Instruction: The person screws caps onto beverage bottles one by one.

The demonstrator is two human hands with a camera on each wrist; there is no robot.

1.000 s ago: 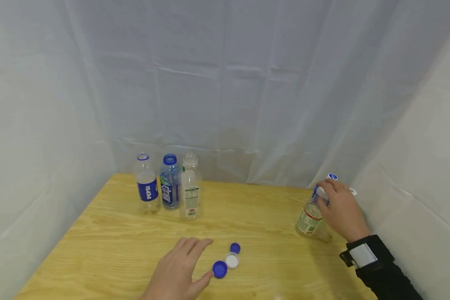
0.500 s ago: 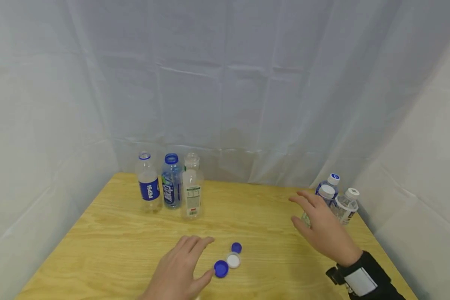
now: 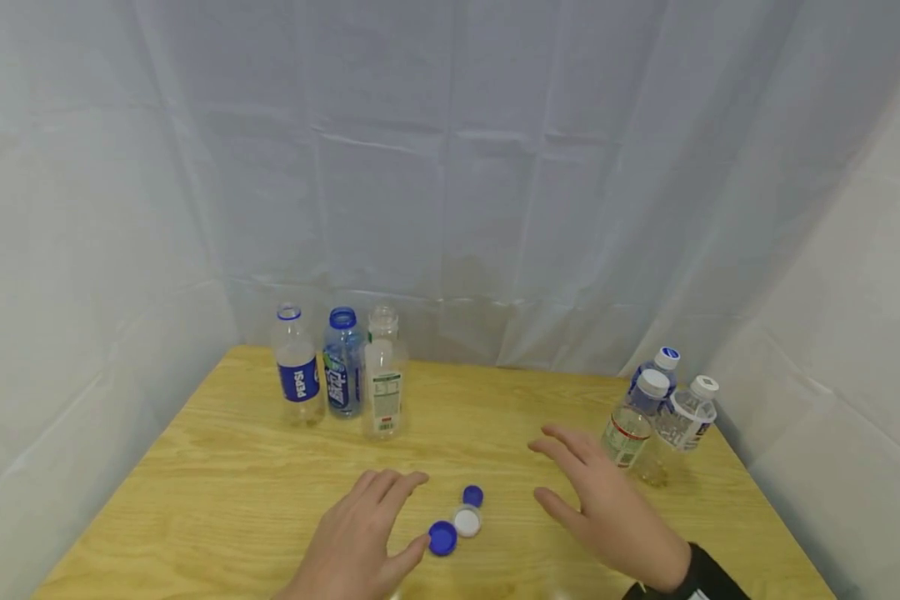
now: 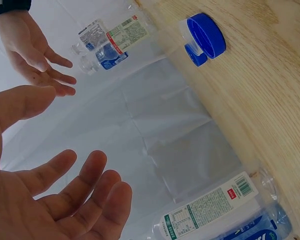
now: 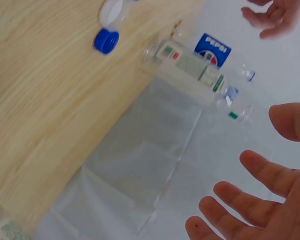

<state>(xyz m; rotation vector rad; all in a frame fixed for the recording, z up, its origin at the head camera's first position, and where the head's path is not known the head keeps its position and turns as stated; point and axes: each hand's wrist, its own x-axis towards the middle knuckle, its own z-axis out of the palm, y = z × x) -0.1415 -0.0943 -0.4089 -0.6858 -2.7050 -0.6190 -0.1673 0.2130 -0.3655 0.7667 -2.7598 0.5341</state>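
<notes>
My left hand (image 3: 363,533) hovers over the front of the table with relaxed fingers and nothing in its grasp. Close by its thumb lie a large blue cap (image 3: 442,538), a white cap (image 3: 467,522) and a small blue cap (image 3: 473,496). To the right of these caps, my right hand (image 3: 607,508) is held out with fingers spread, also holding nothing. Just beyond it stand three capped bottles: a clear one with a green and red label (image 3: 626,435), a blue-labelled one (image 3: 666,362) and a clear white-capped one (image 3: 690,412).
At the back left stand uncapped bottles: a Pepsi bottle (image 3: 297,379), a blue bottle (image 3: 342,367) and a clear bottle with a white label (image 3: 384,396). White sheeting (image 3: 465,208) hangs behind and along both sides of the wooden table (image 3: 495,408).
My right hand has let go of the capped bottle with the green and red label and drawn back left and toward me. The left hand and the caps have stayed put.
</notes>
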